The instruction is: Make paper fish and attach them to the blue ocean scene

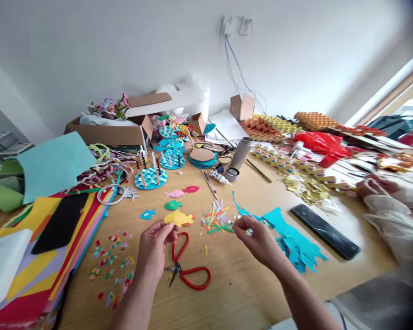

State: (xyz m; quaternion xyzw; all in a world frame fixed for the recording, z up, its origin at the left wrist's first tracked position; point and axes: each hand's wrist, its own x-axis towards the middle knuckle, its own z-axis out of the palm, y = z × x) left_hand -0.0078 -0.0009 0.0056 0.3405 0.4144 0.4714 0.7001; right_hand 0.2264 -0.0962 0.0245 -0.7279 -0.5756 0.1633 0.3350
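Observation:
My left hand [154, 247] pinches a yellow paper fish [177, 218] by its front end, raised over the table. Pink [175, 194], red [192, 189], green [173, 205] and blue [147, 214] paper fish lie just beyond it. My right hand [256, 238] is closed beside a pile of thin paper strips [215, 215]. Its fingertips are pressed together, and whether anything small is between them is hidden. Below my left hand lie red-handled scissors [186, 270] with their blades apart. Bright blue paper scraps [296, 243] are at my right wrist.
Coloured paper dots [113, 252] are scattered at left, beside stacked coloured sheets [51, 275] carrying a black phone [60, 223]. Another dark phone [325, 231] lies right. A glue bottle [220, 177], grey flask [241, 153] and blue crafted bases [150, 178] stand behind. Another person's hands [378, 185] are at far right.

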